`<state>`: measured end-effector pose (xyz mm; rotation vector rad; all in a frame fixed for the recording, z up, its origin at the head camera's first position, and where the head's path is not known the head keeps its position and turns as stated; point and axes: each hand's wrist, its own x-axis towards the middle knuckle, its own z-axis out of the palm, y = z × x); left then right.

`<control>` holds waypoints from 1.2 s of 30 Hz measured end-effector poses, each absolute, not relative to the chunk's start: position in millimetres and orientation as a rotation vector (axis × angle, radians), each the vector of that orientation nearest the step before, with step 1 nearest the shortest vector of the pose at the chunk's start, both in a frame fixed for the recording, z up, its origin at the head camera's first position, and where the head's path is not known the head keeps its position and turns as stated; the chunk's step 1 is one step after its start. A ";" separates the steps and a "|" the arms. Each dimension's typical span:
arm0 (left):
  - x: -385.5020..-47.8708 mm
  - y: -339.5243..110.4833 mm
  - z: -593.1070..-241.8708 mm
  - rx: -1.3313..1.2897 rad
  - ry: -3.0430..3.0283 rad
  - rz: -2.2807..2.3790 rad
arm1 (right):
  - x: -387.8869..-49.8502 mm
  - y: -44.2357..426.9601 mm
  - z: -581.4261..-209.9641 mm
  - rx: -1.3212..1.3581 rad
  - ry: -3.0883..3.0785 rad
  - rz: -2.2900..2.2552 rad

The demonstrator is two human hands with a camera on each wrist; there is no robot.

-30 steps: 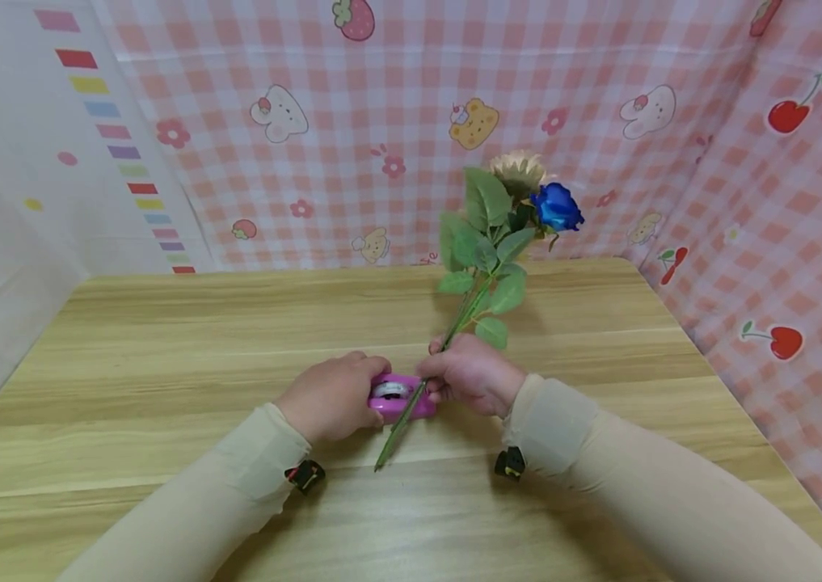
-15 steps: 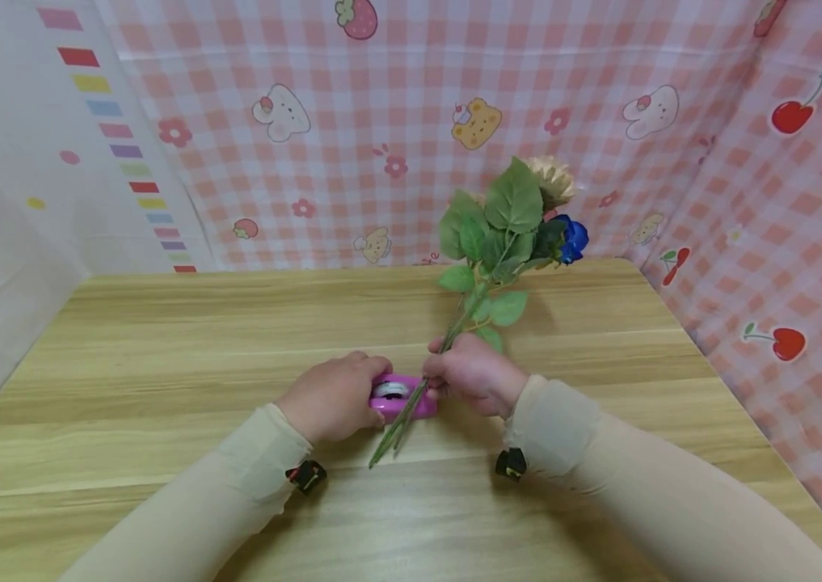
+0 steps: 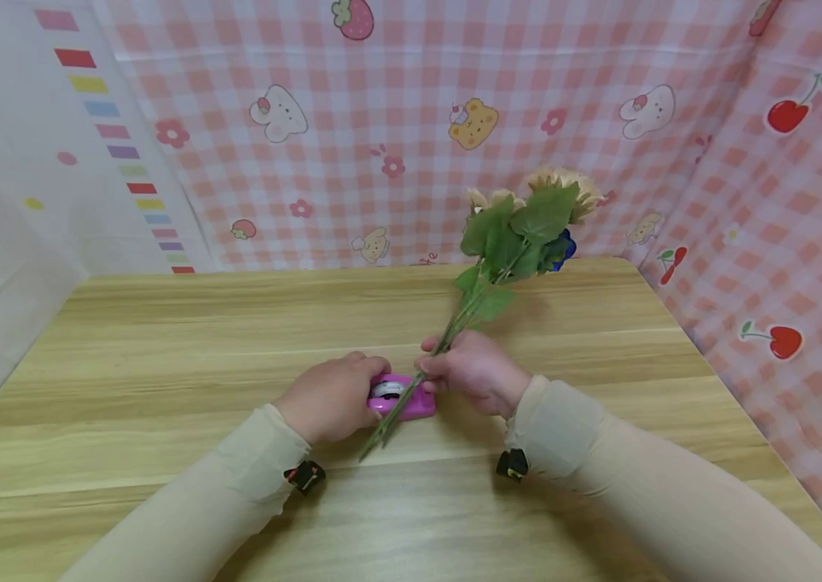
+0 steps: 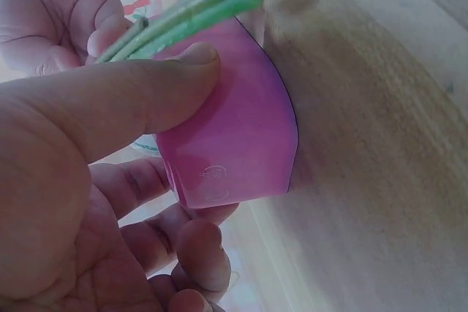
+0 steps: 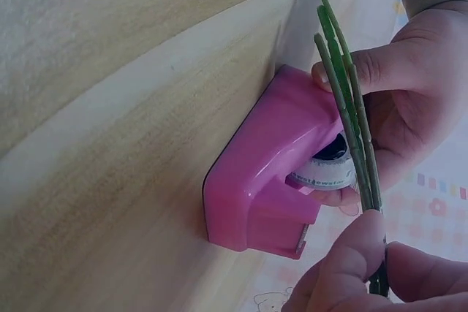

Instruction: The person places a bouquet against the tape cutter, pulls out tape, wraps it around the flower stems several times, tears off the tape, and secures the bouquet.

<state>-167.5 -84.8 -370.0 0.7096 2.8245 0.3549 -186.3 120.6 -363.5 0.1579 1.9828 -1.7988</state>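
On the wooden table a pink tape dispenser (image 3: pixel 421 404) sits upright, its end gripped by my left hand (image 3: pixel 330 398). The thumb presses one side and fingers lie along the other, as the left wrist view shows. A roll of tape (image 5: pixel 327 174) sits inside it. My right hand (image 3: pixel 482 373) pinches several green stems (image 5: pixel 349 107) together between thumb and fingers. They slant across and above the dispenser, lower ends toward the left hand. At their top are cream flowers (image 3: pixel 572 192), broad leaves (image 3: pixel 545 214) and a blue rose (image 3: pixel 563 250), mostly hidden behind the leaves.
The wooden table (image 3: pixel 221 323) reaches to a pink checked cloth (image 3: pixel 352 105) with cartoon prints at the back. A similar cloth (image 3: pixel 811 242) hangs on the right, and a white cloth (image 3: pixel 10 202) with coloured marks on the left.
The stems have turned in my right hand. The blue rose has swung behind the leaves, the cream flowers show more, and the stem ends have shifted left. My left hand stays on the tape dispenser.
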 end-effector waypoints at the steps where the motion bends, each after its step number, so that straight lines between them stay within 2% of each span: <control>1: -167.6 -84.8 -370.0 0.713 2.829 0.351 | -186.3 120.5 -363.5 0.159 1.976 -1.804; 36: -164.8 -85.1 -367.8 0.721 2.840 0.351 | -181.4 118.8 -372.1 0.027 2.081 -1.841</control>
